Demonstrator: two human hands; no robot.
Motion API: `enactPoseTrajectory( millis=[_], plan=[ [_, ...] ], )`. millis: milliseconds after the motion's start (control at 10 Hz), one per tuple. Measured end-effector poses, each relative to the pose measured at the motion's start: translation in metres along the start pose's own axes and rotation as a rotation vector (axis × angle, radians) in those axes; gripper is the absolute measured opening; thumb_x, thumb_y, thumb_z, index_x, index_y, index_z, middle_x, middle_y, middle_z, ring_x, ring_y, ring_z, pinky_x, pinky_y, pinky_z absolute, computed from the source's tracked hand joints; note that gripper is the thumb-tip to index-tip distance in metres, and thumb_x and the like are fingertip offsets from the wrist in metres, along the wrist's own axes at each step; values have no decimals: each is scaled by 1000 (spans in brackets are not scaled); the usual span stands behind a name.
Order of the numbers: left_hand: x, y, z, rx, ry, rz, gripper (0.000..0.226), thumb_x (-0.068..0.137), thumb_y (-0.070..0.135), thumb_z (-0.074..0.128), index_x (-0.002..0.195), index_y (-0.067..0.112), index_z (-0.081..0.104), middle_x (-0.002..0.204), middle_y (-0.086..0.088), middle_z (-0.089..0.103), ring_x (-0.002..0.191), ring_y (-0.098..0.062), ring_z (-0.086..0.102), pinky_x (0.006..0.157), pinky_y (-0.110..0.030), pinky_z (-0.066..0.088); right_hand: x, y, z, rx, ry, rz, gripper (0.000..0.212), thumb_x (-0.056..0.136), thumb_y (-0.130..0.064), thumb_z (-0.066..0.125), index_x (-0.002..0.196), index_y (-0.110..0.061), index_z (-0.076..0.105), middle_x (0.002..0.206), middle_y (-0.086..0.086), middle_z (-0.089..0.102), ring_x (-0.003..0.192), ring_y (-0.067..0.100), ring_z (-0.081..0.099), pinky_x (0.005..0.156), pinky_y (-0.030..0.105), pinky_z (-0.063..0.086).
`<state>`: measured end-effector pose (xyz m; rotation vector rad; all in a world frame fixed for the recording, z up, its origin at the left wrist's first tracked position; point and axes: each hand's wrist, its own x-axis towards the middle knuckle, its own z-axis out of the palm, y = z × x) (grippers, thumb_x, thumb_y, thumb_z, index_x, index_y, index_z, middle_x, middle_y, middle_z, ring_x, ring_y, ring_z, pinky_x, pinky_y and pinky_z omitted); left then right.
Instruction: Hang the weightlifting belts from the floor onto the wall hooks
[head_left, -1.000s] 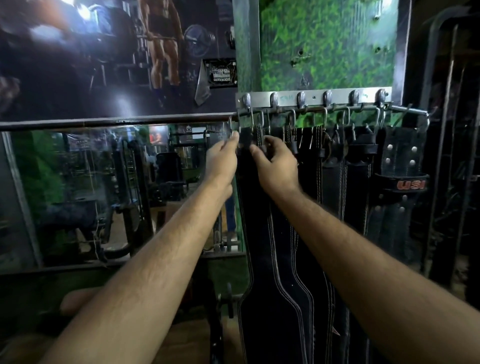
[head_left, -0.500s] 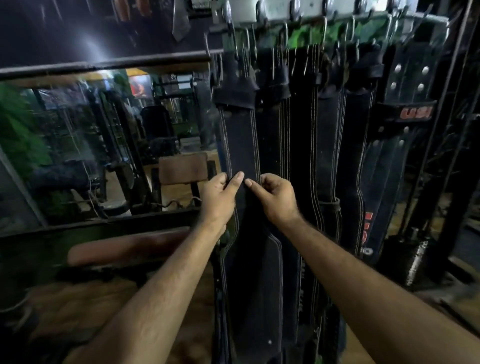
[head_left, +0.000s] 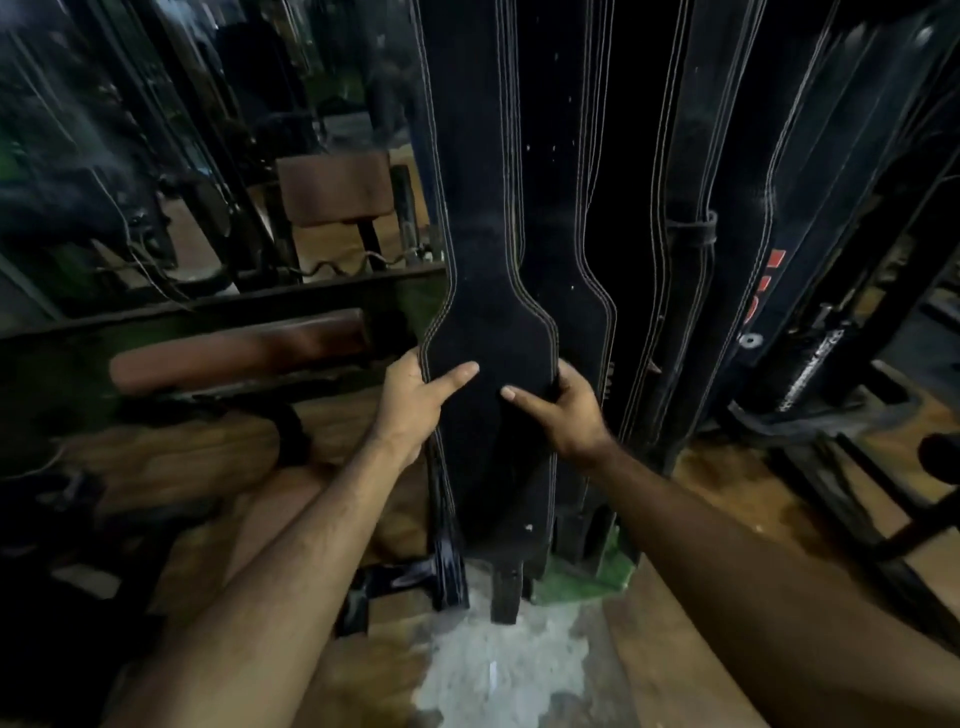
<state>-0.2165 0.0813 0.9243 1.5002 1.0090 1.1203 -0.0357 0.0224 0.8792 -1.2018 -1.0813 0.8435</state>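
Note:
A black weightlifting belt (head_left: 488, 291) with pale stitching hangs straight down in front of me, its wide padded part at hand height. My left hand (head_left: 415, 400) grips its left edge, thumb across the front. At the opposite edge my right hand (head_left: 566, 410) holds on the same way. Several more black belts (head_left: 685, 208) hang side by side to the right; one carries red lettering (head_left: 763, 291). The hooks are above the frame, out of sight.
A mirror (head_left: 156, 156) on the left reflects gym machines. A brown padded bench (head_left: 239, 348) lies low at left. Black machine frames (head_left: 841, 415) stand at right. The floor below is wood with a bare grey patch (head_left: 498, 670).
My hands have slid from the belt's top at the hooks down along the hanging belt to its wide part. The view has tilted down toward the floor.

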Motion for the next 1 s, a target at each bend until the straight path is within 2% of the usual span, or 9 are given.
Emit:
enactPoseTrajectory(
  millis=[100,200,300,400,500,600,700,800,1000],
  plan=[
    [-21,-56,8,22,-43,-152,29,82,6,80,107,18,74,98,9,77,93,-8,75,89,-33,60,-23,50,-5,-29,7,106,59,73,-37,87,121,-8,69,118,8,76,113,27,71,101,54,54],
    [-39,-111,18,7,-35,-251,35,81,3,80,114,9,72,96,12,77,88,-6,74,79,-24,59,-34,87,-7,-55,42,194,55,72,-33,88,117,-6,71,114,8,77,109,25,73,98,51,57],
    [-39,-154,29,12,-55,-302,33,80,3,81,111,12,72,94,13,75,85,-1,74,73,-17,56,-43,129,-13,-90,78,262,45,76,-15,88,115,0,72,113,12,77,107,25,74,97,49,58],
    [-51,-197,36,29,-79,-363,34,79,4,83,108,16,73,93,14,75,86,0,74,73,-17,56,-51,164,-13,-105,77,335,45,74,-11,89,113,3,73,112,13,76,105,23,74,95,45,60],
    [-63,-240,42,45,-31,-392,36,77,6,84,109,17,71,94,13,73,84,7,71,72,-13,56,-50,193,-8,-105,69,339,42,73,-10,90,111,1,74,109,9,77,101,15,75,90,36,61],
    [-60,-271,47,73,-38,-396,42,76,12,87,116,9,72,99,8,74,88,3,72,76,-17,58,-56,223,-8,-83,66,360,37,76,2,84,111,2,72,103,2,75,90,0,73,81,19,58],
    [-68,-301,45,118,-80,-398,44,74,11,88,116,7,73,101,5,75,89,4,72,77,-17,57,-73,260,-11,-81,32,427,35,80,5,80,114,2,70,103,0,74,88,-1,74,78,16,57],
    [-78,-325,46,107,-92,-409,40,75,9,87,112,14,73,102,5,75,89,7,71,80,-16,56,-82,284,-10,-111,-11,487,32,80,-6,84,110,-11,73,106,-4,76,95,3,74,83,21,59],
    [-83,-339,64,91,-22,-482,24,81,17,84,101,21,70,97,7,74,89,2,72,77,-18,55,-90,277,-8,-10,65,640,21,85,-20,82,100,-26,67,92,-16,68,72,-11,69,58,7,50]
  ],
)
